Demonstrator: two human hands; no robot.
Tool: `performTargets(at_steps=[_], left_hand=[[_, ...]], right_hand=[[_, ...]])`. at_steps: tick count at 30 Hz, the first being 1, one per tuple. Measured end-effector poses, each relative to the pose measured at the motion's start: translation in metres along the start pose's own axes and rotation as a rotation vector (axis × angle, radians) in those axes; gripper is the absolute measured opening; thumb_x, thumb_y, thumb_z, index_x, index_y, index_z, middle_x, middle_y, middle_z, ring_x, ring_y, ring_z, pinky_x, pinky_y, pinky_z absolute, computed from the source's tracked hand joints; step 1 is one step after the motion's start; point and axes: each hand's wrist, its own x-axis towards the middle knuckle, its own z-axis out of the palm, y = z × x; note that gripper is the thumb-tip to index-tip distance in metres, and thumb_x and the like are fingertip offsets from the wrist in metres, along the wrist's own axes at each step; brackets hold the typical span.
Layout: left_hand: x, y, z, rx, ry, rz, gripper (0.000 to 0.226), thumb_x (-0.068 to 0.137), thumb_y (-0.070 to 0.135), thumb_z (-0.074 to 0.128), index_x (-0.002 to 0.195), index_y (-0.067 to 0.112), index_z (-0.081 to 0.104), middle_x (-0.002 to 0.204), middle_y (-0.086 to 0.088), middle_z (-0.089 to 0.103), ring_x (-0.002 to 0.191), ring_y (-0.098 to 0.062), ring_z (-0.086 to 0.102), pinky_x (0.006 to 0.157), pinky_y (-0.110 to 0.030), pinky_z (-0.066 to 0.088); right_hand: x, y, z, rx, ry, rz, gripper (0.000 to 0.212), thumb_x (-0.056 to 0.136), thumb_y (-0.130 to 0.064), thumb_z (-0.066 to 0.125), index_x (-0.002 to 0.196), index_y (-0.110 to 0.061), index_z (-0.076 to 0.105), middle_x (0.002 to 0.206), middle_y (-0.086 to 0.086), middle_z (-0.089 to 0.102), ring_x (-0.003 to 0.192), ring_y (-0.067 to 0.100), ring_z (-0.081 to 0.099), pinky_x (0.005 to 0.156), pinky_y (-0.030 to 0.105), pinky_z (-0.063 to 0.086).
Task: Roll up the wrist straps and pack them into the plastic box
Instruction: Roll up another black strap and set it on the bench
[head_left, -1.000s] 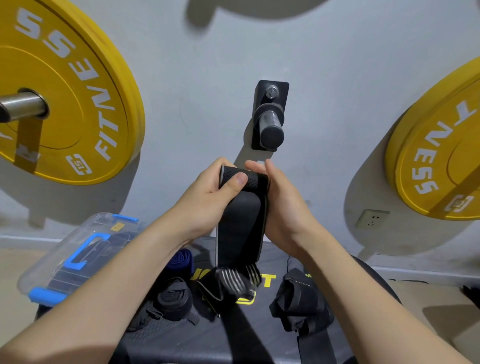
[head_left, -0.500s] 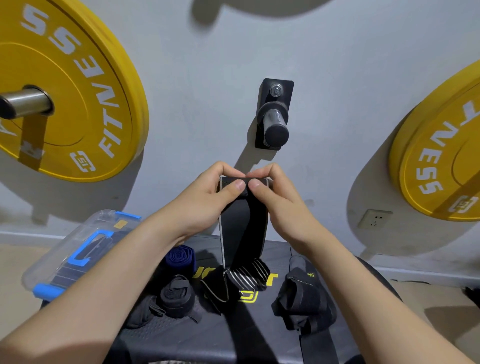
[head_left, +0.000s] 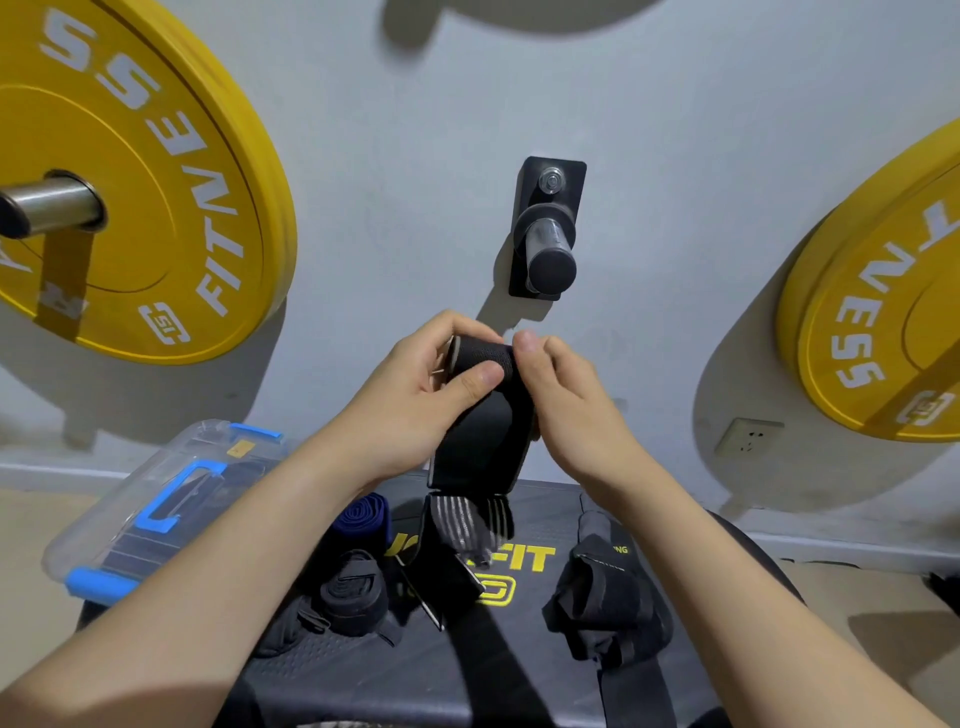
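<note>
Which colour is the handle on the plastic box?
Blue handle, clearest in the head view.

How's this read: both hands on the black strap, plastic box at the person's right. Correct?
No. The head view shows the plastic box at the person's left. The left hand and right hand do hold the black strap.

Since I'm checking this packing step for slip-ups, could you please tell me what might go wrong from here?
The roll at the top of the wrist strap is small and only pinched between the left hand and right hand; a slipped thumb could let it unwind. The striped tail hangs onto the bench among loose straps and might snag them.
</note>
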Motion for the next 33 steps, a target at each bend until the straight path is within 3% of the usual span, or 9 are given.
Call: performTargets(at_steps=[2,5,10,14,16,19,24,28,33], left_hand=[[0.000,0.002,0.004,0.051,0.042,-0.020,0.018,0.107,0.031,0.065,0.120,0.021,0.071,0.102,0.001,0.078,0.094,-0.013,0.072,0.086,-0.031,0.059],[0.001,0.003,0.004,0.094,0.048,-0.124,0.033,0.105,0.049,0.058,0.112,0.022,0.075,0.069,0.021,0.070,0.064,0.003,0.063,0.064,-0.022,0.046],[-0.001,0.006,0.006,0.007,0.086,-0.082,0.017,0.102,0.022,0.073,0.119,0.021,0.072,0.104,-0.003,0.079,0.098,-0.017,0.076,0.093,-0.042,0.063],[-0.002,0.009,0.010,0.057,0.150,-0.111,0.042,0.095,0.057,0.071,0.122,0.025,0.070,0.110,-0.008,0.077,0.105,-0.028,0.075,0.099,-0.058,0.058],[-0.002,0.009,0.008,0.077,0.135,-0.146,0.048,0.093,0.065,0.067,0.119,0.025,0.073,0.106,-0.001,0.080,0.102,-0.022,0.077,0.099,-0.057,0.058],[0.001,0.005,0.006,0.000,0.199,-0.174,0.029,0.100,0.046,0.072,0.116,0.022,0.073,0.104,-0.004,0.080,0.099,-0.026,0.078,0.095,-0.058,0.061],[0.004,0.002,0.002,-0.098,0.286,-0.152,0.015,0.100,0.026,0.075,0.115,0.027,0.074,0.102,0.000,0.081,0.095,-0.018,0.079,0.081,-0.036,0.064],[0.005,0.002,0.002,-0.153,0.300,-0.147,0.020,0.098,0.019,0.077,0.119,0.018,0.077,0.104,-0.004,0.082,0.099,-0.019,0.079,0.086,-0.034,0.065],[0.006,0.002,0.004,-0.175,0.273,-0.147,0.019,0.097,0.022,0.079,0.114,0.016,0.079,0.104,-0.002,0.083,0.101,-0.017,0.080,0.086,-0.033,0.063]], right_hand=[[0.000,0.003,-0.001,-0.017,0.005,-0.064,0.030,0.112,-0.034,0.055,0.107,-0.005,0.059,0.087,0.002,0.061,0.079,0.010,0.056,0.074,0.031,0.047],[-0.001,0.003,-0.001,0.108,-0.043,-0.083,0.020,0.102,-0.024,0.065,0.112,-0.008,0.059,0.085,0.004,0.064,0.081,0.014,0.058,0.071,0.027,0.049],[-0.001,0.003,-0.003,0.028,-0.064,-0.039,0.028,0.111,-0.042,0.055,0.100,-0.017,0.060,0.076,-0.013,0.058,0.070,0.006,0.054,0.069,0.027,0.045],[0.001,0.007,-0.004,0.087,-0.076,-0.078,0.013,0.112,-0.027,0.054,0.115,-0.015,0.057,0.085,-0.013,0.064,0.079,0.006,0.059,0.074,0.023,0.048],[-0.002,0.007,-0.002,0.204,-0.127,-0.044,0.019,0.106,-0.025,0.059,0.123,-0.017,0.054,0.085,-0.016,0.069,0.080,0.004,0.065,0.069,0.018,0.051],[0.003,0.008,-0.002,0.301,-0.111,0.117,0.041,0.088,-0.021,0.058,0.129,-0.022,0.051,0.092,-0.003,0.068,0.082,0.013,0.066,0.070,0.028,0.054],[-0.001,0.019,-0.025,-0.144,-0.241,0.035,0.064,0.087,0.022,0.043,0.132,-0.024,0.046,0.102,0.010,0.068,0.082,0.013,0.067,0.073,0.042,0.052],[-0.005,0.023,-0.029,-0.109,-0.388,-0.005,0.082,0.080,0.006,0.088,0.142,-0.032,0.051,0.110,0.013,0.073,0.088,0.019,0.070,0.077,0.039,0.064],[-0.001,0.015,-0.019,0.047,-0.183,-0.017,0.051,0.084,-0.023,0.093,0.127,-0.025,0.067,0.086,0.027,0.073,0.077,0.025,0.064,0.077,0.048,0.055]])
